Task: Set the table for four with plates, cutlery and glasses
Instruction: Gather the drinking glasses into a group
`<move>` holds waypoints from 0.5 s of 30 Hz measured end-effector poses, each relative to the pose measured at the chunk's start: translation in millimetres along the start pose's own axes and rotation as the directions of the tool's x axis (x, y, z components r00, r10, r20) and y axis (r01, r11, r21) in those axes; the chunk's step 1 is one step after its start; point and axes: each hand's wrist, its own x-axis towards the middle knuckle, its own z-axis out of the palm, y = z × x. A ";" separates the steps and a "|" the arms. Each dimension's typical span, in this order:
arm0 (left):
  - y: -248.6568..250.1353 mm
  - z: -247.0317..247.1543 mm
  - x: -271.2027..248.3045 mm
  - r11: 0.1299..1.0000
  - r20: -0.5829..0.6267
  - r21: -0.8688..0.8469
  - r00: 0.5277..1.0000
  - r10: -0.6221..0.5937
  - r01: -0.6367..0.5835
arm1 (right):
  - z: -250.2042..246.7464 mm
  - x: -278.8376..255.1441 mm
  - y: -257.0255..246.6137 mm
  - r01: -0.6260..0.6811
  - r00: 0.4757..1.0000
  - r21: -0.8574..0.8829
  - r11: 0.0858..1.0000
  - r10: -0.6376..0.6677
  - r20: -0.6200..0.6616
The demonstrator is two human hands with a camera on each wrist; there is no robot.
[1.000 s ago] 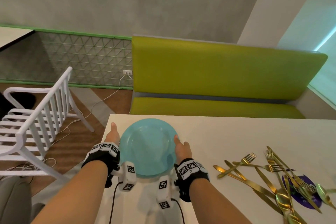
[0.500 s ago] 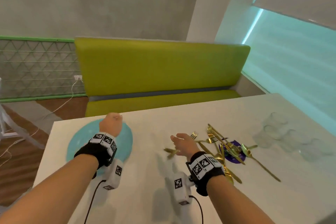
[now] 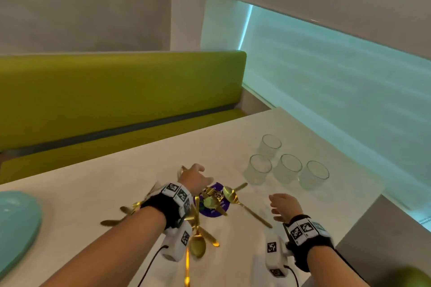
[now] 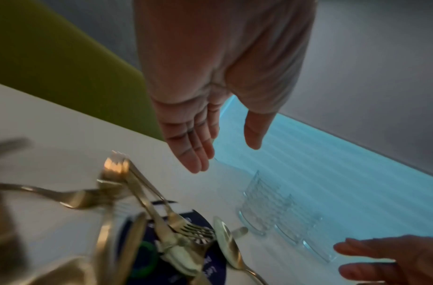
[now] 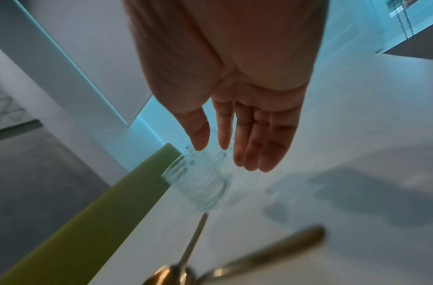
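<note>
A heap of gold cutlery [image 3: 211, 199] lies on the white table [image 3: 98, 184], partly over a purple coaster [image 3: 215, 213]. My left hand [image 3: 196, 175] hovers above the heap's far side, fingers straight and empty; in the left wrist view the left hand [image 4: 225, 154] stays clear of the forks [image 4: 162, 217]. Several clear glasses [image 3: 289, 166] stand to the right. My right hand [image 3: 276, 207] is open just in front of them, holding nothing. In the right wrist view, the right hand [image 5: 225, 154] has its fingertips close above a glass [image 5: 198, 183]. A light blue plate [image 3: 16, 226] sits at the far left.
A green bench [image 3: 116, 100] runs along the table's far side. A window with a lowered blind [image 3: 338, 81] lines the right wall. The table's right edge [image 3: 363, 207] drops off just past the glasses. A blurred green round thing [image 3: 412, 277] shows at the bottom right.
The view has swung right, away from the plate. My left hand left the plate and moved right over the cutlery. My right hand moved from the cutlery toward the glasses.
</note>
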 end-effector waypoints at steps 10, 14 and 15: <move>62.7 117.8 90.4 0.998 0.024 0.020 0.998 -0.058 0.057 | -68.8 98.7 22.6 -0.051 0.995 0.007 0.999 0.052 -0.086; 71.6 141.5 111.9 0.999 0.017 -0.004 0.999 -0.037 0.037 | -71.0 120.9 27.7 -0.047 0.992 0.042 0.998 0.052 -0.115; 73.2 145.3 115.5 1.000 0.004 -0.003 1.000 -0.031 0.031 | -70.4 124.9 27.0 -0.049 0.992 0.051 0.997 0.055 -0.117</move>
